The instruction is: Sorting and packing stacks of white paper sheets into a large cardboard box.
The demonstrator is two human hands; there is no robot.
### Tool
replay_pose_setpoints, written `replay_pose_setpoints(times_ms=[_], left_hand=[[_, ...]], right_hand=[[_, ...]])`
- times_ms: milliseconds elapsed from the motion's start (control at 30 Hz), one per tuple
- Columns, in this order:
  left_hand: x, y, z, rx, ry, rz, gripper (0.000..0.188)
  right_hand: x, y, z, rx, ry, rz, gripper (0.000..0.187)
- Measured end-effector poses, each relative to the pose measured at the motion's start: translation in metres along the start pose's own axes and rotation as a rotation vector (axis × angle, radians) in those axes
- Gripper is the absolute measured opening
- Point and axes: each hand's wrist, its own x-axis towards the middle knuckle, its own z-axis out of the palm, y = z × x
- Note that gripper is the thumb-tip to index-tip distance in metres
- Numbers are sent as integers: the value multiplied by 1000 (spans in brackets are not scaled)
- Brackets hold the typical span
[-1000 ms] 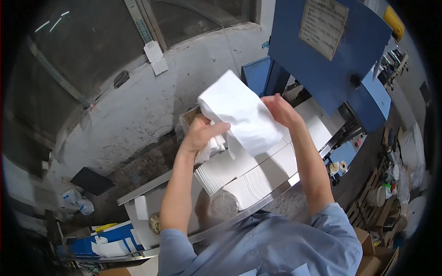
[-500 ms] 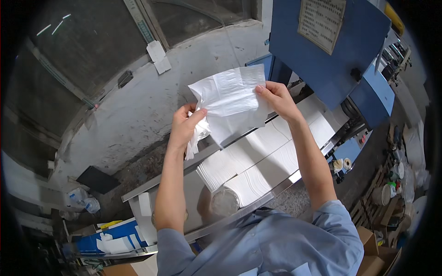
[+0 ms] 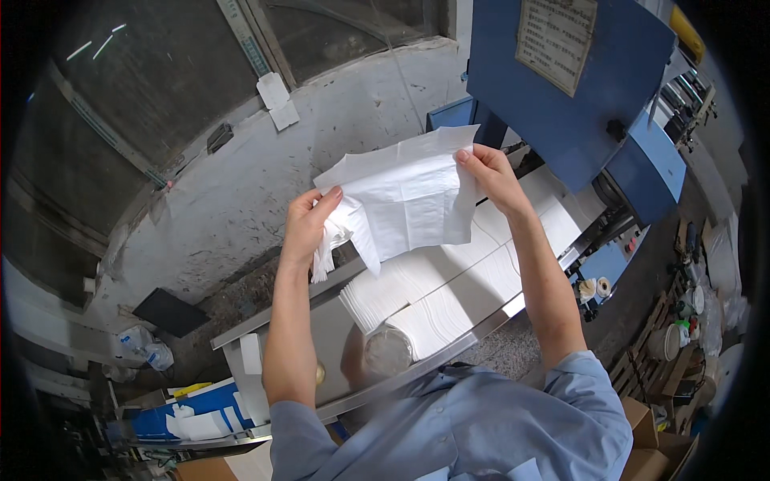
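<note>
A thin white paper napkin [image 3: 417,188] hangs unfolded between my two hands, above a metal table. My left hand [image 3: 309,224] pinches its left edge and also clutches a crumpled bunch of white napkins [image 3: 331,240]. At the upper right corner, my right hand [image 3: 491,172] grips the sheet between thumb and fingers. Below lie two long rows of stacked white napkins [image 3: 445,317], side by side along the table. A round clear disc or lid-like thing [image 3: 388,353] rests against the near end of the front row.
The metal table [image 3: 325,321] runs diagonally toward a blue machine [image 3: 561,88] at the far right. Beyond it stands a stained white wall [image 3: 265,176] with windows. A blue package [image 3: 200,417] sits at the left end; a cardboard box [image 3: 642,433] is at lower right.
Both hands have moved slightly apart, the left one leftward and the right one a little right. The napkin is spread wider, and its lower edge hangs differently.
</note>
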Motion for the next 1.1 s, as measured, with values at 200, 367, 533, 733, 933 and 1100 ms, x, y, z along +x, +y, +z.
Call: replay_pose_setpoints(times_ms=[200, 367, 533, 733, 933, 1100], left_hand=[[-6, 12, 10, 42, -21, 42, 17], [-12, 17, 13, 16, -54, 23, 18], [-19, 25, 12, 40, -132, 14, 20], [-22, 27, 7, 36, -173, 9, 19], [-11, 10, -1, 42, -64, -9, 19], [4, -10, -10, -67, 132, -59, 18]], right_hand=[[2, 0, -4, -32, 18, 34, 33], [5, 9, -5, 6, 50, 100, 30], [5, 12, -6, 43, 68, 132, 32], [9, 11, -2, 40, 71, 123, 33], [18, 11, 5, -52, 111, 145, 28], [25, 15, 30, 17, 141, 30, 27]])
